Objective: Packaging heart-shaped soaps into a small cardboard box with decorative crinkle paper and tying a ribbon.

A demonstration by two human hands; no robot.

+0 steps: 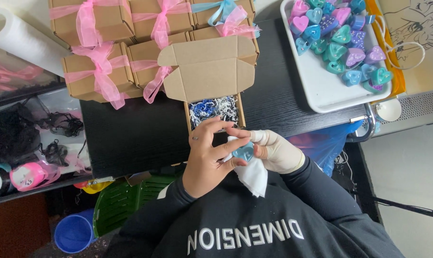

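My left hand (208,157) is bare and its fingers curl around a blue heart-shaped piece (245,152) and a white cloth (252,176). My right hand (276,150) wears a pale glove and pinches the same blue heart from the right. Both hands hover just in front of an open cardboard box (208,71) whose inside holds blue and white shredded paper (214,110). The box lid stands open toward the back.
Several closed cardboard boxes tied with pink ribbon (99,64) are stacked at the back left. A white tray (316,88) at the right holds several teal, pink and purple hearts. The table top (135,138) is black. A paper roll (20,38) lies far left; a blue bucket (73,233) sits below.
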